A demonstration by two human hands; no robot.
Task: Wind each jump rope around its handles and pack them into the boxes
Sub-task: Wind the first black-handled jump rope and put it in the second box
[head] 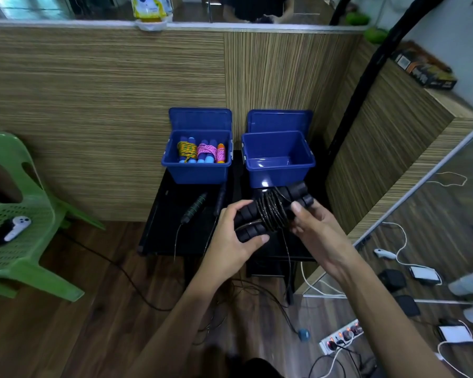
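On the left of the bench, which is low and black, stands the left blue box, lid up behind it, already holding wound ropes: a yellow bundle, a pink bundle and an orange-handled one side by side. In front of it a green-and-black handled rope lies unwound, its cord trailing off the bench edge toward the floor. The person's left hand grips the near ends of the black handles, fingers curled over the top and the thumb pressed against the end below. Between the hands sits the black jump rope, its two foam handles held together with several turns of dark cord around the middle, and a loose tail hanging down past the bench. The right hand holds the far side of the bundle, its fingers curled toward the coils; whether they pinch the cord itself cannot be told. The step in hand appears to be finishing the winding, and doing it well would mean keeping the handles parallel with the left hand while the right lays each turn snug beside the last, then tucking the tail under a coil. The right blue box, open and holding no ropes, waits just beyond the bundle.
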